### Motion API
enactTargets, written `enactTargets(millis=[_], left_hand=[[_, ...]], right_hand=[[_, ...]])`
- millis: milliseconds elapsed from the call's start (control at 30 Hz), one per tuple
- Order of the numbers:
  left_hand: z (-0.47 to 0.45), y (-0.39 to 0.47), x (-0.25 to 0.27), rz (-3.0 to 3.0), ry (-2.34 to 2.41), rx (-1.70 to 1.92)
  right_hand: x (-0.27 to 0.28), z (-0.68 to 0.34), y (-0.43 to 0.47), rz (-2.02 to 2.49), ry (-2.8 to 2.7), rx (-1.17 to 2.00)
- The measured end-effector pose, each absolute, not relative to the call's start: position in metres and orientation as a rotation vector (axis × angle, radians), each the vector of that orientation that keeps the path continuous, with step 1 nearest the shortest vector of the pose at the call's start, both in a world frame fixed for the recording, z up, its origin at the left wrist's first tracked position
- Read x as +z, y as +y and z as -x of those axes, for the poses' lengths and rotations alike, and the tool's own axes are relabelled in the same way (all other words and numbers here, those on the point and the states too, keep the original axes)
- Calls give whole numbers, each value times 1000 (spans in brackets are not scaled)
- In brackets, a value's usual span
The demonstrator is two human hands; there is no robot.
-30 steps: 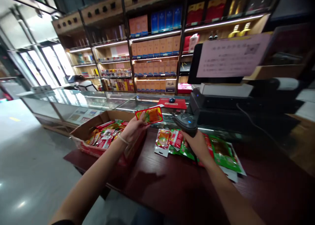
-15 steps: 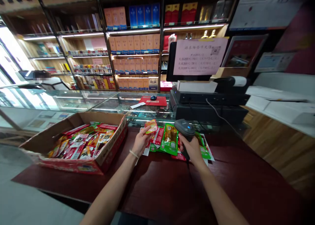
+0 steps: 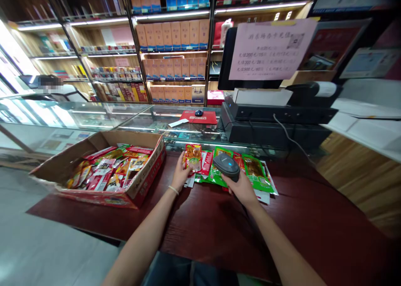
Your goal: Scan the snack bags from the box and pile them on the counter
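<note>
My left hand (image 3: 181, 172) is closed on a small red and yellow snack packet (image 3: 193, 157), held up with its printed face towards me. In my right hand (image 3: 243, 188) is a dark grey handheld barcode scanner (image 3: 226, 165), its head turned towards the packet and a blue light on its top. Under and around the scanner lie several snack packets, among them a green packet (image 3: 257, 173) at the right and a red packet (image 3: 207, 163) beside my left hand. White paper (image 3: 262, 197) shows beneath them.
A cardboard box (image 3: 147, 171) full of snack packets stands left on the dark red table (image 3: 200, 227). Behind runs a glass counter (image 3: 131, 121) with a mouse (image 3: 199, 112) on a red mat. A monitor with a paper sign (image 3: 269, 52) and black cash drawer (image 3: 275, 129) stand back right.
My left hand has turned the small packet upright, face towards me. The scanner has shifted left, closer to that packet. The whole view has tilted down slightly.
</note>
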State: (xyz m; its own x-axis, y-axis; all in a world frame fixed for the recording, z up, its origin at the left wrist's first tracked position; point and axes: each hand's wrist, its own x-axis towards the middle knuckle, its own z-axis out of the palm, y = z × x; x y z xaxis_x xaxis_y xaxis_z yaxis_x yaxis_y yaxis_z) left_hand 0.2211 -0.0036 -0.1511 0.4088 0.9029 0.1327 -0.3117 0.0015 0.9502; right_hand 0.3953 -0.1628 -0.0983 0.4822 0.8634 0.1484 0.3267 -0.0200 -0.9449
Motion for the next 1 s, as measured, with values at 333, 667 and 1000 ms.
enactTargets(millis=[333, 667, 1000], left_hand=[[-224, -8, -148, -1258, 603, 1066], [-213, 4, -155, -1509, 862, 1132], [-210, 6, -166, -1877, 904, 1196]], right_hand=[[-97, -386, -164, 1666, -1124, 594], [-99, -390, -163, 1596, -1014, 571], [-103, -393, -164, 1595, -1049, 588]])
